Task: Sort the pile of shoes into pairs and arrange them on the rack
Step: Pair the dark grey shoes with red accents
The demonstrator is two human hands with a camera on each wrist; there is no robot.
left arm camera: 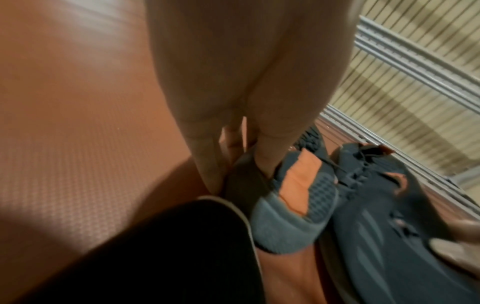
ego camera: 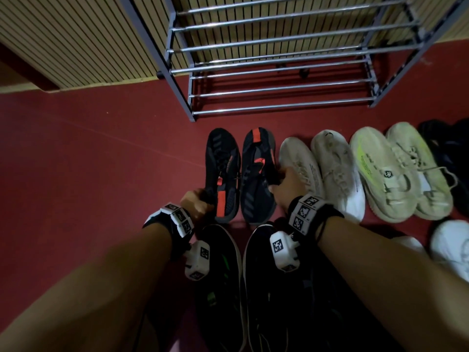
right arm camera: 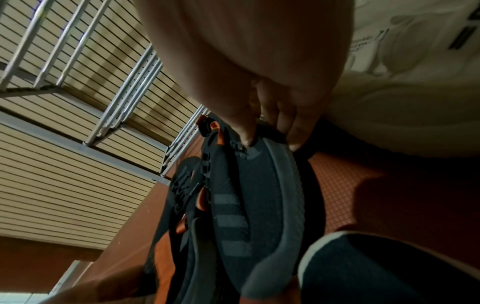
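Note:
Two dark grey sneakers with orange accents lie side by side on the red floor, toes toward the metal shoe rack [ego camera: 279, 72]. My left hand [ego camera: 196, 201] grips the heel collar of the left sneaker [ego camera: 223, 174]; in the left wrist view its fingers [left arm camera: 267, 162] reach inside that shoe [left arm camera: 293, 205]. My right hand [ego camera: 284, 184] pinches the collar edge of the right sneaker [ego camera: 257, 179]; the right wrist view shows fingertips [right arm camera: 246, 133] on that shoe's [right arm camera: 246, 195] rim. The rack's shelves are bare rods.
A pair of white sneakers [ego camera: 327, 174] and a cream pair with yellow-green stripes [ego camera: 396, 171] line up to the right. A black pair [ego camera: 253, 288] sits under my forearms. More dark and white shoes [ego camera: 451, 245] lie at the far right. A slatted wall [ego camera: 76, 47] stands behind the rack.

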